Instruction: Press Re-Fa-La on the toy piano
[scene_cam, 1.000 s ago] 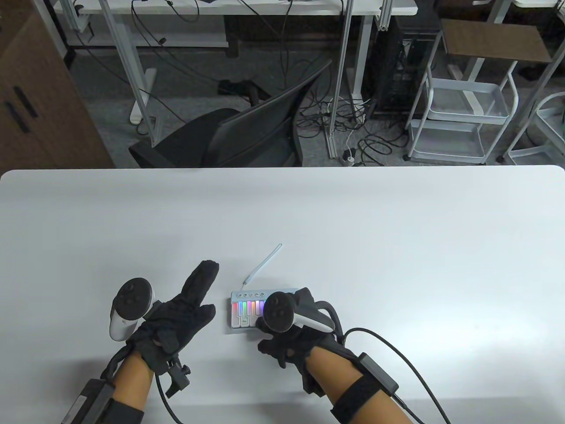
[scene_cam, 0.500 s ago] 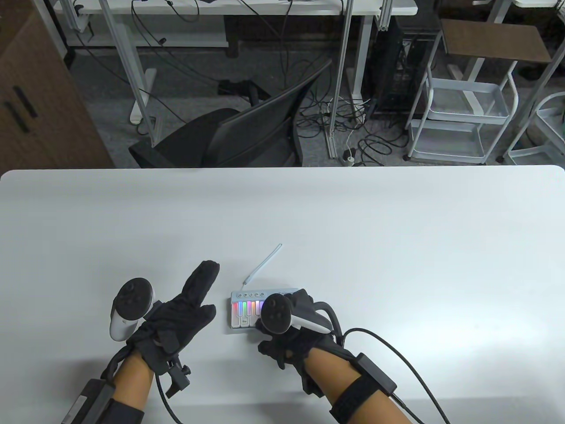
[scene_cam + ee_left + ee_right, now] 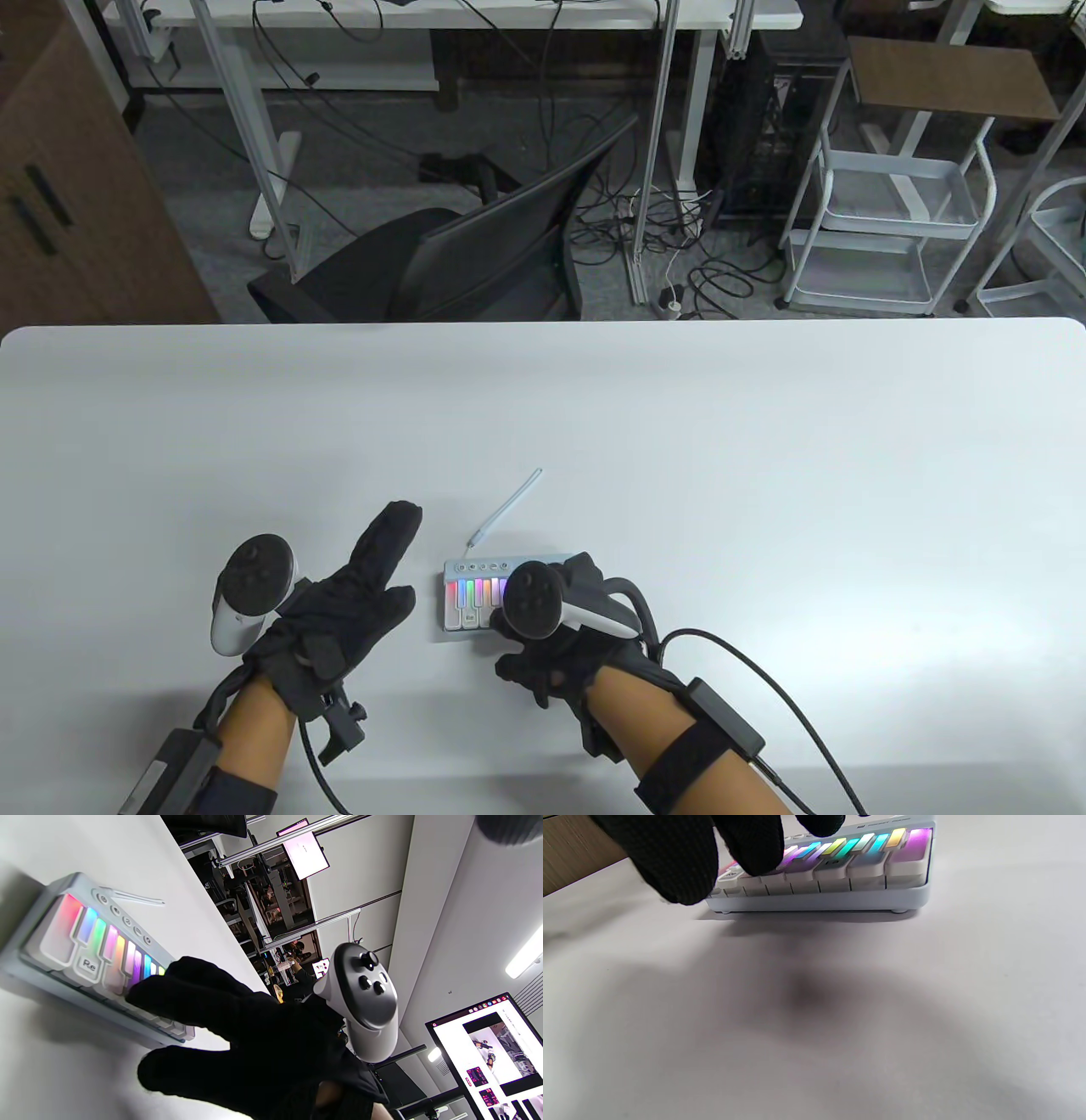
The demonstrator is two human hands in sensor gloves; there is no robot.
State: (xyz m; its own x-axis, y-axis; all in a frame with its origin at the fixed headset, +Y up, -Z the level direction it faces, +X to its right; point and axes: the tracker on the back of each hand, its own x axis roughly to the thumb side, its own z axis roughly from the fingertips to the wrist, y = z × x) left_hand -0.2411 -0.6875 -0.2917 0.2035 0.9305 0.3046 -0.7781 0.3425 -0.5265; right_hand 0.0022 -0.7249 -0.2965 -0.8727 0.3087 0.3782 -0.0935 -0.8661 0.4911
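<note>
Table view: a small toy piano (image 3: 475, 594) with glowing rainbow keys sits on the white counter (image 3: 764, 441), near the front edge and a little left of centre. The right hand (image 3: 556, 632), gloved in black, is arched over the piano's right half, its tracker hiding the fingers. The left hand (image 3: 344, 598) lies flat and open on the counter just left of the piano, holding nothing. Compared with half a second ago, almost nothing has moved, which suggests a key is being held down rather than a new one reached.

Left wrist view: the piano is seen from its left end, with the key marked Re (image 3: 88, 964) uncovered. The right hand's fingers spread over keys further along.

Right wrist view: a fingertip (image 3: 757, 846) rests on a white key left of the keyboard's middle; whether it is Fa cannot be read. The right hand grips nothing, fingers curved downward. La probably remains to be played.
</note>
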